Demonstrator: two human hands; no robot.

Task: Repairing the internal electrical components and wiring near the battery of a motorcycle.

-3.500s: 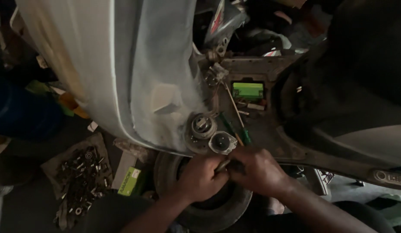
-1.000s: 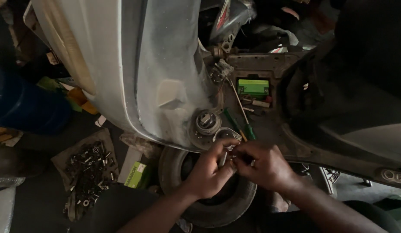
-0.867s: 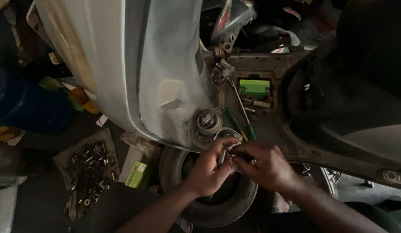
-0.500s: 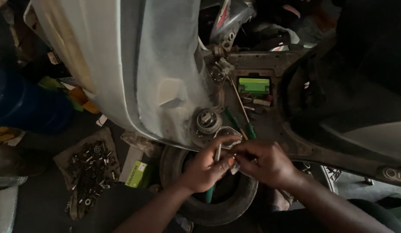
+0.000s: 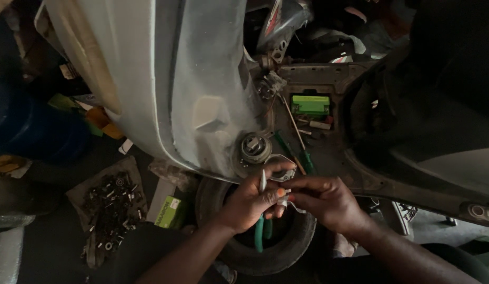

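Note:
My left hand (image 5: 252,200) grips green-handled pliers (image 5: 261,226), jaws pointing up toward the scooter's steering head nut (image 5: 255,147). My right hand (image 5: 326,202) pinches a small pale connector or wire end (image 5: 284,200) right beside the plier jaws. Both hands hover over the front tyre (image 5: 265,247), just below the grey front panel (image 5: 165,84) of the stripped scooter.
A green battery (image 5: 310,104) sits in the open scooter floor, with a green-handled screwdriver (image 5: 302,152) lying near it. A cloth with several bolts and nuts (image 5: 110,202) lies on the floor at left, next to a small green box (image 5: 170,211). A blue drum (image 5: 29,129) stands far left.
The pliers have become visible in my left hand, its green handles hanging down over the tyre. Both hands stay together at the same spot below the steering nut.

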